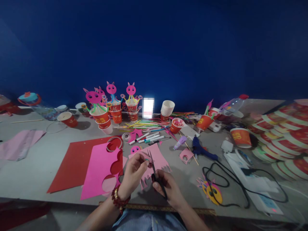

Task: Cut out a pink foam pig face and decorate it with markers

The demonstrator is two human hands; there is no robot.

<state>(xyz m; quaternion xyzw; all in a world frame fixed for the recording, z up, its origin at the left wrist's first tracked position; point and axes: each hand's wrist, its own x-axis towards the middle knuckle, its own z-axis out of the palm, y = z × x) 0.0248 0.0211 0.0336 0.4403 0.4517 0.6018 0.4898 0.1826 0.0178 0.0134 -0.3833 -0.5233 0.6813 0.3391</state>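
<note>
My right hand (pixel 166 186) is wrapped round the handles of a pair of black scissors (pixel 154 166), whose blades point up and away, slightly parted. My left hand (pixel 136 168), with a beaded bracelet at the wrist, pinches a small dark pink piece (pixel 149 164) beside the blades. The piece is too small to make out fully. Beneath both hands lies a light pink sheet (pixel 157 155) with cut, jagged edges. Just beyond my left hand is a small pink face cutout (pixel 135 149). A bright pink sheet (pixel 92 170) with round cutouts rests to the left.
Red cups with pink figures (pixel 99 117) stand at the back left. Markers (pixel 151 138) and coloured sticks lie behind the hands. To the right are a blue glue gun (pixel 203 150), its looping black cable, a white power strip (pixel 255 186) and stacked cups (pixel 288 128).
</note>
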